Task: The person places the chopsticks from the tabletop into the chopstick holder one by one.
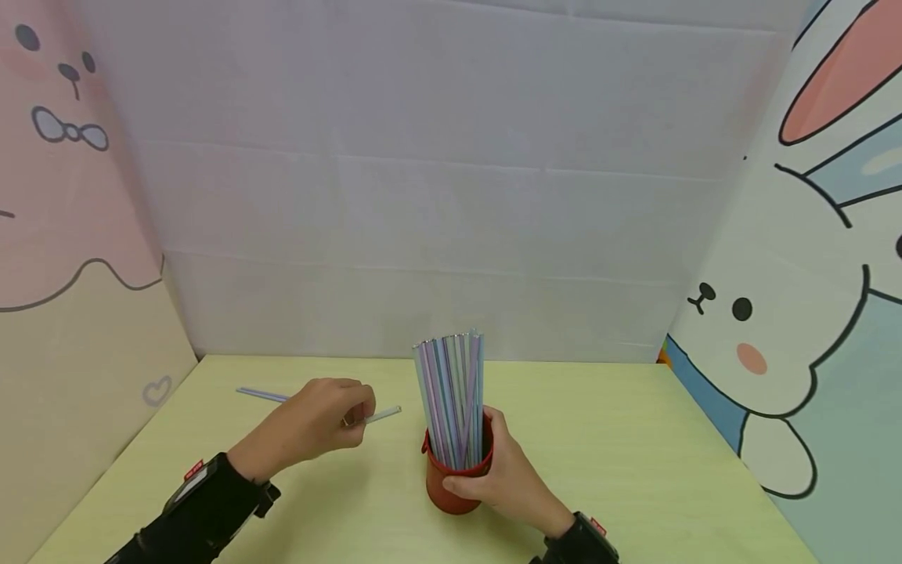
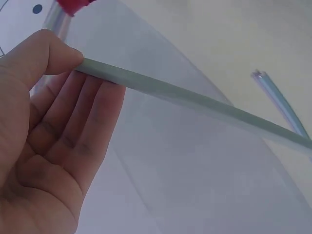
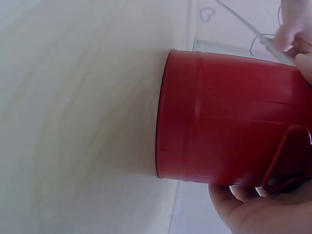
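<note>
My left hand (image 1: pixel 324 415) pinches a pale green straw (image 2: pixel 161 90) between thumb and fingertips, above the table left of a small red bucket (image 1: pixel 454 489). In the head view one end of that straw sticks out to the right of the fingers. My right hand (image 1: pixel 510 474) grips the bucket from its right side, with the thumb across the front. Many pastel straws (image 1: pixel 449 399) stand upright in the bucket, leaning slightly left. The right wrist view shows the bucket's red wall (image 3: pixel 229 117) close up, its base on the table.
Behind the left hand, bluish-purple straws (image 1: pixel 261 393) lie on the pale yellow table (image 1: pixel 585 439). A white cloth backdrop (image 1: pixel 423 204) stands along the far edge, with cartoon-printed panels (image 1: pixel 796 329) at both sides.
</note>
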The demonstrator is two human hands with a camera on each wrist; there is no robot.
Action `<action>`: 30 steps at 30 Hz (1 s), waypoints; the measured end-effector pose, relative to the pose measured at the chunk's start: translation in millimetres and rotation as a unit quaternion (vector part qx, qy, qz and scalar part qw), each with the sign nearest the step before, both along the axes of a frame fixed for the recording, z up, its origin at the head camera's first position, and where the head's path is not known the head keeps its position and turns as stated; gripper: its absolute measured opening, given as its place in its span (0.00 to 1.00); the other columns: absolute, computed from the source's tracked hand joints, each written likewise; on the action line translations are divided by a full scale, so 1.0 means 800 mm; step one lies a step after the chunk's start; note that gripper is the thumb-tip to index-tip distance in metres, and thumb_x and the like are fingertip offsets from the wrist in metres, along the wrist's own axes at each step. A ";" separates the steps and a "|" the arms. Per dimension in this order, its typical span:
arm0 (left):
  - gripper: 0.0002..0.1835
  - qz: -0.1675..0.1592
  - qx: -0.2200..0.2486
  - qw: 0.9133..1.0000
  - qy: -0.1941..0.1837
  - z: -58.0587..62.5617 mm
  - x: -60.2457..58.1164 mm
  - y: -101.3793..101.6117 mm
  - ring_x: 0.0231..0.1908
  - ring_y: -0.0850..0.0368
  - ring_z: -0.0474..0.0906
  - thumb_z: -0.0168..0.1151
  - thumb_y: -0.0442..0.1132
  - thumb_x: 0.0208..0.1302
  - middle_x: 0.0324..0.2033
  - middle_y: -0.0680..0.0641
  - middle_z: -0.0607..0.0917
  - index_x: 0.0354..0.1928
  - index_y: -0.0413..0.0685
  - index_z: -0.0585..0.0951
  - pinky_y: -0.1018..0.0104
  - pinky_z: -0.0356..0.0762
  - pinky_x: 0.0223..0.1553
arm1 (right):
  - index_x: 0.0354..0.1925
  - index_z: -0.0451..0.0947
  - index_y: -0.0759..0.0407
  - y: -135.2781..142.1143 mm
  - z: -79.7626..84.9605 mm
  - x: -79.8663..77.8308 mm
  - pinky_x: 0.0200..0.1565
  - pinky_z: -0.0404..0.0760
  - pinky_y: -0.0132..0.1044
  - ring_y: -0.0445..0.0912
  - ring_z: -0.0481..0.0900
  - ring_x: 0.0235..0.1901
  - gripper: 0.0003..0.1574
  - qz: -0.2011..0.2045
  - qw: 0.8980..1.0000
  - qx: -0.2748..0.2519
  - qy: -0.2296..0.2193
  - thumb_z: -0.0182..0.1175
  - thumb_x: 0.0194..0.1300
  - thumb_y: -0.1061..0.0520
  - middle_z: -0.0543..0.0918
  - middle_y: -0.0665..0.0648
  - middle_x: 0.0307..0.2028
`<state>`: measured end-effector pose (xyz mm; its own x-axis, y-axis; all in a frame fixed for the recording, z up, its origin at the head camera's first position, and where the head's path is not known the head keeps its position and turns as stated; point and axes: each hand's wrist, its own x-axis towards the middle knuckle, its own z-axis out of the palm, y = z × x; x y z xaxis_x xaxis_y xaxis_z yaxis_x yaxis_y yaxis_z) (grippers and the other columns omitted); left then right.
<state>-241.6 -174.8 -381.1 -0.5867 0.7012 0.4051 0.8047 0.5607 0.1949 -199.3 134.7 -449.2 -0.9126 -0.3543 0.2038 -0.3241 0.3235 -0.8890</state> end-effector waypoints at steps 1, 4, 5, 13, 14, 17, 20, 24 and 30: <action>0.13 -0.003 0.009 1.000 -0.001 0.006 0.004 0.004 0.25 0.71 0.69 0.59 0.31 0.52 0.26 0.65 0.73 0.30 0.61 0.73 0.75 0.73 0.25 | 0.68 0.47 0.48 0.000 0.000 0.000 0.56 0.73 0.49 0.45 0.70 0.54 0.60 -0.001 1.000 0.001 -0.002 0.75 0.48 0.46 0.68 0.50 0.59; 0.12 -0.013 0.035 0.999 -0.018 0.022 0.016 0.016 0.26 0.72 0.71 0.60 0.31 0.53 0.27 0.66 0.75 0.31 0.61 0.74 0.76 0.75 0.26 | 0.68 0.47 0.48 0.000 0.001 0.000 0.55 0.74 0.49 0.45 0.70 0.54 0.60 -0.002 1.000 0.002 -0.005 0.75 0.49 0.46 0.68 0.50 0.58; 0.12 -0.016 0.043 0.999 -0.025 0.027 0.019 0.019 0.27 0.73 0.72 0.60 0.31 0.53 0.28 0.66 0.75 0.32 0.61 0.74 0.76 0.76 0.27 | 0.68 0.47 0.48 0.000 0.001 0.000 0.55 0.74 0.49 0.45 0.70 0.54 0.60 -0.002 1.000 0.002 -0.005 0.75 0.49 0.46 0.68 0.50 0.58; 0.13 -0.054 0.121 0.990 -0.042 0.063 0.037 0.045 0.29 0.73 0.76 0.63 0.30 0.53 0.29 0.64 0.78 0.34 0.59 0.75 0.76 0.79 0.28 | 0.68 0.47 0.46 0.000 0.002 0.003 0.56 0.73 0.50 0.46 0.70 0.55 0.60 -0.012 1.000 0.000 -0.011 0.75 0.48 0.47 0.67 0.50 0.59; 0.13 -0.055 0.132 0.989 -0.042 0.067 0.038 0.048 0.29 0.73 0.76 0.63 0.30 0.53 0.29 0.64 0.78 0.34 0.59 0.75 0.76 0.79 0.28 | 0.68 0.47 0.47 -0.001 0.004 0.005 0.56 0.73 0.51 0.46 0.70 0.55 0.61 -0.012 1.000 0.000 -0.012 0.75 0.48 0.47 0.67 0.50 0.59; 0.13 -0.053 0.164 0.984 -0.038 0.078 0.041 0.056 0.29 0.72 0.77 0.64 0.31 0.53 0.30 0.63 0.78 0.34 0.60 0.75 0.76 0.79 0.29 | 0.68 0.47 0.51 -0.003 0.017 0.011 0.56 0.73 0.53 0.49 0.70 0.55 0.60 -0.008 1.000 -0.004 -0.012 0.75 0.49 0.51 0.67 0.53 0.59; 0.13 -0.054 0.194 0.979 -0.036 0.091 0.042 0.065 0.29 0.70 0.78 0.64 0.31 0.54 0.30 0.62 0.79 0.36 0.59 0.76 0.74 0.80 0.30 | 0.68 0.47 0.56 -0.006 0.031 0.019 0.56 0.72 0.53 0.51 0.70 0.54 0.59 -0.005 1.000 -0.004 -0.011 0.75 0.49 0.53 0.67 0.55 0.59; 0.12 -0.052 0.233 0.971 -0.027 0.107 0.043 0.077 0.30 0.69 0.78 0.63 0.32 0.55 0.31 0.59 0.80 0.38 0.57 0.77 0.73 0.81 0.32 | 0.67 0.47 0.58 -0.007 0.042 0.024 0.56 0.72 0.53 0.52 0.70 0.54 0.59 -0.004 1.000 0.003 -0.010 0.75 0.49 0.53 0.67 0.56 0.59; 0.11 -0.058 0.294 0.954 -0.010 0.128 0.043 0.096 0.31 0.66 0.78 0.62 0.32 0.57 0.31 0.59 0.80 0.38 0.56 0.76 0.70 0.82 0.33 | 0.67 0.47 0.58 -0.007 0.041 0.022 0.56 0.72 0.52 0.51 0.70 0.54 0.58 0.003 1.000 -0.001 -0.009 0.74 0.50 0.54 0.67 0.56 0.58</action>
<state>-206.9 -97.8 -279.0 -0.5300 0.4177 0.7380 0.8480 0.2570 0.4635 -181.8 129.1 -416.4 -0.9138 -0.3603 0.1875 -0.3099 0.3199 -0.8954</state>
